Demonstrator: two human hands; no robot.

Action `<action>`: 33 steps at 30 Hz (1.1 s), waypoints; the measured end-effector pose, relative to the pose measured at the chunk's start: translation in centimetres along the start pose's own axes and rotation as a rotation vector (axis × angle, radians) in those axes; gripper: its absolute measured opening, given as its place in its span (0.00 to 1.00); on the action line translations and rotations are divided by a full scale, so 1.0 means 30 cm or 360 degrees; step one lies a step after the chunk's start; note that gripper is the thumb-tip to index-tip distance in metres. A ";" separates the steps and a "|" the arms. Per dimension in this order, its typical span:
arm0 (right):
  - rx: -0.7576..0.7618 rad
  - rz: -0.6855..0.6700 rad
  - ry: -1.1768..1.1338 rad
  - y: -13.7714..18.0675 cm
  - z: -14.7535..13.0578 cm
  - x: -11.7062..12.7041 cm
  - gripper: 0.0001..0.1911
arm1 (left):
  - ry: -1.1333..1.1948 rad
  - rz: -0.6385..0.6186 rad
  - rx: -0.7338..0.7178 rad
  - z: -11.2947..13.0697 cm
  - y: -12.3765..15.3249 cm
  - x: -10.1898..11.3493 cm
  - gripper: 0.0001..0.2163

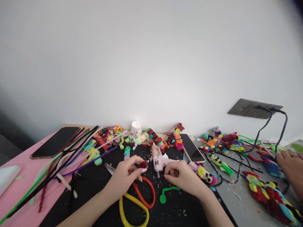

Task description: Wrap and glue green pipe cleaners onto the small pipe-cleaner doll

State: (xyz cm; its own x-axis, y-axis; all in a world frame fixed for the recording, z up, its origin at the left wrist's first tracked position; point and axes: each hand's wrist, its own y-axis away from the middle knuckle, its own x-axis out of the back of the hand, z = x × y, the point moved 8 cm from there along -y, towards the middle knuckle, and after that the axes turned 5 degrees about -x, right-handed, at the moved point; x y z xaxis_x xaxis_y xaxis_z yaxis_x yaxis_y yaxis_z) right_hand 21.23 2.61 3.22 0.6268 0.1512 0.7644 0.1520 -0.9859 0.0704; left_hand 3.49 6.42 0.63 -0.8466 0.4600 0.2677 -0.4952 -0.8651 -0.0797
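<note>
Between the thumb and fingers of my left hand (pixel 129 173) is a small dark red fuzzy pipe cleaner piece (pixel 144 164). Below that hand lie scissors (pixel 153 197) with one red and one yellow handle loop, their blade tips poking out to the left. My right hand (pixel 183 176) has its fingers curled into a pinch; whatever they hold, if anything, is too small to make out. Beside it a pale pink glue gun (pixel 159 162) rests on the black mat (pixel 94 192), a clear glue stick showing. A green pipe cleaner with a coiled end (pixel 163 198) lies between my forearms.
Loose pipe cleaners (pixel 56 160) and a dark phone (pixel 55 142) lie at left. A white paper cup (pixel 136 128) and pipe-cleaner figures (pixel 176 137) line the wall, with another phone (pixel 192 148). Rightward, cords hang from a wall socket (pixel 254 108) near another person's hand (pixel 291 167).
</note>
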 end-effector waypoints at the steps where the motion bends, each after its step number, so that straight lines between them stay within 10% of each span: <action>1: -0.0048 -0.0104 -0.0028 0.005 0.009 -0.014 0.03 | 0.0001 -0.0002 -0.0002 0.000 0.000 -0.001 0.08; 11: -0.0175 -0.0494 -0.0114 0.034 0.036 -0.081 0.09 | 0.0037 0.0003 0.0002 -0.002 0.009 -0.005 0.08; 23: -0.0245 -0.0259 -0.1613 -0.026 -0.030 -0.153 0.15 | 0.0287 0.0005 0.0026 -0.003 0.003 -0.015 0.08; 33: -0.0249 -0.0386 -0.1865 -0.035 0.000 -0.230 0.15 | 0.0327 -0.0056 0.0041 -0.009 -0.001 -0.029 0.10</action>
State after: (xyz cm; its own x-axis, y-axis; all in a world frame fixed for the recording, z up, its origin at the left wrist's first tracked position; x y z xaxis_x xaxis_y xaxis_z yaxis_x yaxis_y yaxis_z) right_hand 16.73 2.59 -2.12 0.9201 0.2271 -0.3191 0.3181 -0.9086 0.2706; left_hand 4.19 6.08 0.15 -0.8521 0.5189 0.0684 -0.5224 -0.8513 -0.0485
